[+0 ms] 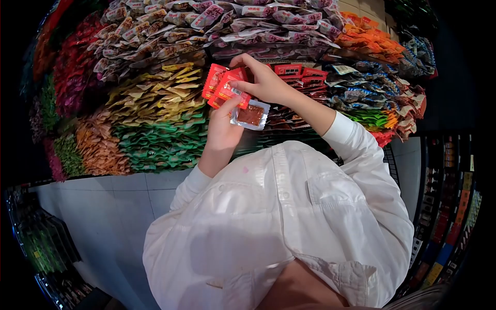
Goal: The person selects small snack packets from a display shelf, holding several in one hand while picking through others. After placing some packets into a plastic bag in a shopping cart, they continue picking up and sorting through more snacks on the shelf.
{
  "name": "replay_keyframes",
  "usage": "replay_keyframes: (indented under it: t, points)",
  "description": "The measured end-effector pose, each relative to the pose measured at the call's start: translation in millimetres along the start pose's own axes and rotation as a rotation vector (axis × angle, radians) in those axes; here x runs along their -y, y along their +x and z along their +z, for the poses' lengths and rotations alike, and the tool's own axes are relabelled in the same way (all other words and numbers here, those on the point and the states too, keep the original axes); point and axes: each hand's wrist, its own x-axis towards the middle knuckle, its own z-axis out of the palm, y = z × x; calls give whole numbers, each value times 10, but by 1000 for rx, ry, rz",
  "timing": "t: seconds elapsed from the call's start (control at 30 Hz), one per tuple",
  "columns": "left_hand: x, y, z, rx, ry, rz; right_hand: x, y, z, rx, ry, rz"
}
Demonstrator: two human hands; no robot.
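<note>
Several small red snack packets [222,98] are fanned out in front of my chest. My left hand [225,129] grips them from below, its thumb pressed on the lower packets. One packet with a clear window and silver edges [250,114], brown food showing inside, sticks out to the right of that hand. From above, my right hand [263,82] pinches the upper red packets, thumb on their front and fingers curled behind. Behind the right hand, similar red packets [289,70] stand in a row on the display.
A wide display of packed snacks spans the front: yellow packets [160,95], green packets [160,142], orange packets [372,39] and whitish packets [248,23]. Tiled floor [113,217] lies at the left. Shelves with boxed goods [444,206] stand at the right.
</note>
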Motion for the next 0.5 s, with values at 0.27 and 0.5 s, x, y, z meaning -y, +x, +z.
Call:
replay_keyframes:
  t: [0.27,0.5]
  points:
    - [-44,5,-78,-6,-79,-101,-226,105,-85,56,301,315]
    - [-75,5,-61,-32,-15,30,-54,95,-13,151,295,211]
